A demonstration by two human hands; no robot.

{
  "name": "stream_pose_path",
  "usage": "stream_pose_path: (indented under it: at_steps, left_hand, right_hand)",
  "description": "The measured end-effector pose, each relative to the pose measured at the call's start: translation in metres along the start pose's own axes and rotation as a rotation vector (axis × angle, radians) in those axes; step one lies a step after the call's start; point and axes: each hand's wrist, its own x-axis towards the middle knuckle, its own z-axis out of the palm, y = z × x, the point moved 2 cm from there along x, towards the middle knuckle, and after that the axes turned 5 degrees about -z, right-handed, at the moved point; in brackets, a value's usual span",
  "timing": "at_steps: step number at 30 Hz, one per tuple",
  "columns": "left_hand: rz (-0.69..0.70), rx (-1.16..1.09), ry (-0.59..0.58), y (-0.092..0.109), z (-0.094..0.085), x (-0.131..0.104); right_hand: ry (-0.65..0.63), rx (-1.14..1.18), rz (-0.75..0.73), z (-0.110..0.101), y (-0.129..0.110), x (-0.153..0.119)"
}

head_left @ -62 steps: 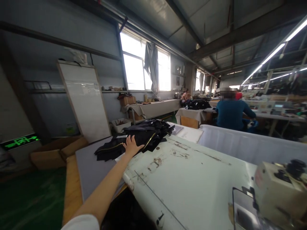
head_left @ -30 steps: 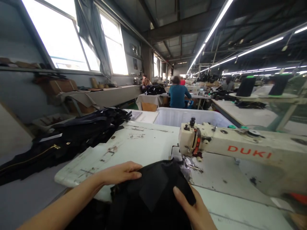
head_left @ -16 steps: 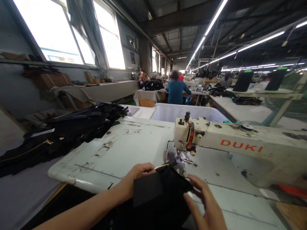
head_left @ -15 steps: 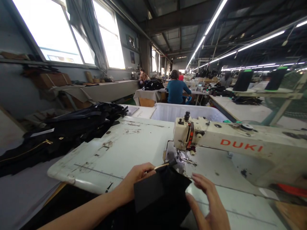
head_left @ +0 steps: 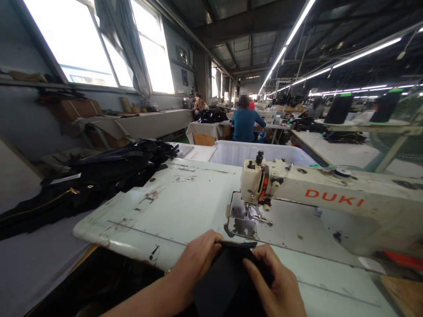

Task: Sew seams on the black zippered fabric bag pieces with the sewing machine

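- At the sewing machine (head_left: 294, 182), our left hand (head_left: 199, 255) and right hand (head_left: 278, 279) both pinch black cloth (head_left: 220, 281).
- We judge its top edge could skew should either pinch slacken.

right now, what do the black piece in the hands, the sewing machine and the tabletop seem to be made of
Black piece: probably cloth, matt, since it bends and folds softly.
Sewing machine: likely painted metal, cream, judging by its rigid, smooth, smudged body.
Tabletop: perhaps laminated board, pale green; it looks smooth, shiny along the front edge, with worn brown patches.
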Motion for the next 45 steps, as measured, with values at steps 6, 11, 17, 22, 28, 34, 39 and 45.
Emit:
stream_pose_path:
  at_steps: [6, 11, 17, 22, 28, 34, 39, 45]
  left_hand:
    - [-0.056, -0.244, -0.088, 0.017, -0.022, 0.016]
    - [0.073, -0.062, -0.033, 0.031, -0.024, 0.016]
    - [0.209, 0.010, -0.018, 0.030, -0.017, 0.003]
    - [0.292, 0.052, -0.093, 0.023, -0.010, 0.003]
    - [0.320, -0.014, -0.261, 0.021, -0.001, 0.003]
    - [0.203, -0.155, -0.324, 0.029, 0.001, -0.010]
    - [0.330, -0.265, -0.298, 0.034, 0.013, -0.016]
    - [-0.088, -0.071, -0.078, 0.025, 0.033, -0.016]
  right_hand:
    - [-0.147, 0.265, 0.151, -0.017, -0.014, 0.007]
    - [0.191, -0.029, -0.125, -0.025, -0.025, 0.007]
    - [0.299, -0.239, -0.335, -0.009, -0.023, -0.005]
    - [0.100, 0.065, 0.033, -0.001, -0.015, -0.010]
    - [-0.033, 0.088, -0.078, -0.020, -0.029, 0.002]
    - [-0.396, 0.305, -0.060, -0.030, -0.020, 0.021]
    - [-0.533, 0.395, -0.051, -0.020, -0.027, 0.040]
    - [-0.340, 0.030, -0.116, -0.009, -0.046, 0.056]
